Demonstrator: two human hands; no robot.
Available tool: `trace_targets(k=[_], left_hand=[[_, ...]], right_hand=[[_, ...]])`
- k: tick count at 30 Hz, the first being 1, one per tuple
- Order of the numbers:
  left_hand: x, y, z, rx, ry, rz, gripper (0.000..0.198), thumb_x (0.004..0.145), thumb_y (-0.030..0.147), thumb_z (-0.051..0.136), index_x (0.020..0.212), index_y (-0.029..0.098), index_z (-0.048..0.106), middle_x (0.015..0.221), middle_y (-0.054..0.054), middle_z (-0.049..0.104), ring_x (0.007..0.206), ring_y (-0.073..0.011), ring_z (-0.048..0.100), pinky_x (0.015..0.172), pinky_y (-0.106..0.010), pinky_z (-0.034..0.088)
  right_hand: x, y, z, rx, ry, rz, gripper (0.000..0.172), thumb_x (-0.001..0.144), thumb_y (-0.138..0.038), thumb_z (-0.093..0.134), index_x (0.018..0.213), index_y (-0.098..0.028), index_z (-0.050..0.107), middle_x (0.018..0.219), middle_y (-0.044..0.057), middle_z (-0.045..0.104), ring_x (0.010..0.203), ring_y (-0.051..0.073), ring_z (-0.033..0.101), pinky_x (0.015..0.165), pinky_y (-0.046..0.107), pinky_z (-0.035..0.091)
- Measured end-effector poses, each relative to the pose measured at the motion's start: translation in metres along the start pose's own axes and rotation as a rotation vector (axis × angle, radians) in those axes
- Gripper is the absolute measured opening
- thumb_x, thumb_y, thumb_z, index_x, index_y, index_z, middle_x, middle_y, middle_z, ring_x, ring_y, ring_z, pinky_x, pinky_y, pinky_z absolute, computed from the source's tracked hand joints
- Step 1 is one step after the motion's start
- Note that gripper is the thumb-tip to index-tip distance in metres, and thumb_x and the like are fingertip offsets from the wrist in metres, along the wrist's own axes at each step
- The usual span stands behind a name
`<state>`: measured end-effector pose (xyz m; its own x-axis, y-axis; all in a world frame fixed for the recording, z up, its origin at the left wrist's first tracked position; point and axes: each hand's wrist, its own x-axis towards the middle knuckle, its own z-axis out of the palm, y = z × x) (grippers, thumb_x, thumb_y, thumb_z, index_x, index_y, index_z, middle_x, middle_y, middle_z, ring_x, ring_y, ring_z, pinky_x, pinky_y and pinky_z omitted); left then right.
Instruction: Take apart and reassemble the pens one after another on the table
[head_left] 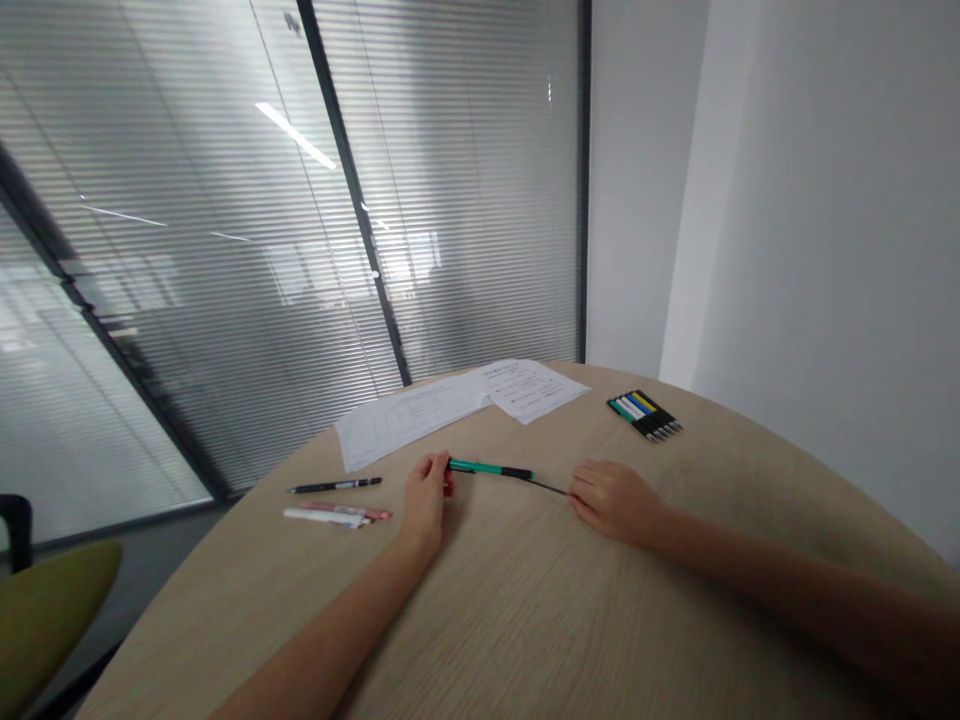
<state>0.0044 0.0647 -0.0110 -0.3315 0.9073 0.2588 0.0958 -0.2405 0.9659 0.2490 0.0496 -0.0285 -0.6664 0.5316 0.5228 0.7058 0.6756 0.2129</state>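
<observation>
My left hand (427,500) is closed on one end of a green pen barrel (480,467) with a black grip section, held roughly level above the table. A thin dark pen refill (547,487) runs from the barrel's black end toward my right hand (611,498). The fingers of that hand are pinched on the refill's far end. Whether the refill's other tip is inside the barrel or just beside it, I cannot tell.
Left of my hands lie a black pen (335,486) and several white and pink pens (330,516) on the round wooden table (510,620). Printed paper sheets (420,415) are at the back. A row of several colored pens (645,415) lies back right. A green chair (52,610) stands at left.
</observation>
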Motion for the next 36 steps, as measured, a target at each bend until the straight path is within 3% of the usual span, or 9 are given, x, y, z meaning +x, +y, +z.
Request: trace_targets(k=[9, 17, 22, 29, 36], left_hand=[[-0.001, 0.0, 0.001, 0.015, -0.01, 0.0, 0.032, 0.063, 0.047, 0.05, 0.056, 0.016, 0.05, 0.043, 0.006, 0.043, 0.039, -0.008, 0.039, 0.038, -0.019, 0.03], [-0.002, -0.001, 0.002, 0.05, -0.055, 0.034, 0.032, 0.063, 0.047, 0.052, 0.055, 0.016, 0.05, 0.042, 0.006, 0.043, 0.038, -0.0082, 0.039, 0.04, -0.02, 0.03], [-0.003, 0.002, 0.002, 0.083, -0.033, 0.092, 0.03, 0.067, 0.044, 0.048, 0.057, 0.016, 0.05, 0.043, 0.006, 0.043, 0.039, -0.0087, 0.039, 0.041, -0.02, 0.031], [-0.006, 0.008, 0.005, 0.146, 0.011, 0.157, 0.029, 0.071, 0.041, 0.045, 0.056, 0.016, 0.048, 0.042, 0.006, 0.042, 0.041, -0.0092, 0.039, 0.043, -0.02, 0.03], [-0.014, 0.01, 0.024, 0.193, -0.063, 0.187, 0.031, 0.071, 0.043, 0.044, 0.054, 0.017, 0.047, 0.04, 0.006, 0.042, 0.039, -0.0097, 0.039, 0.042, -0.02, 0.03]], right_hand=[[-0.001, -0.048, -0.019, 0.04, -0.026, -0.043, 0.014, 0.072, -0.016, 0.042, 0.063, -0.016, 0.053, 0.062, 0.004, 0.057, 0.059, 0.014, 0.048, 0.053, 0.027, 0.032], [-0.002, -0.044, -0.023, 0.112, -0.044, -0.007, 0.02, 0.075, -0.028, 0.045, 0.06, -0.018, 0.051, 0.061, 0.001, 0.055, 0.056, 0.012, 0.047, 0.05, 0.025, 0.028], [-0.003, -0.023, -0.01, 0.181, -0.001, 0.208, 0.026, 0.08, -0.029, 0.038, 0.058, -0.018, 0.048, 0.058, 0.0, 0.051, 0.052, 0.01, 0.044, 0.049, 0.023, 0.026], [0.003, 0.013, 0.005, 0.335, 0.073, 0.641, 0.03, 0.081, -0.031, 0.031, 0.058, -0.018, 0.045, 0.057, 0.001, 0.05, 0.053, 0.012, 0.043, 0.05, 0.023, 0.028], [0.007, 0.026, 0.004, 0.509, 0.097, 0.818, 0.032, 0.08, -0.033, 0.028, 0.056, -0.019, 0.043, 0.055, 0.001, 0.049, 0.054, 0.013, 0.045, 0.051, 0.023, 0.029]])
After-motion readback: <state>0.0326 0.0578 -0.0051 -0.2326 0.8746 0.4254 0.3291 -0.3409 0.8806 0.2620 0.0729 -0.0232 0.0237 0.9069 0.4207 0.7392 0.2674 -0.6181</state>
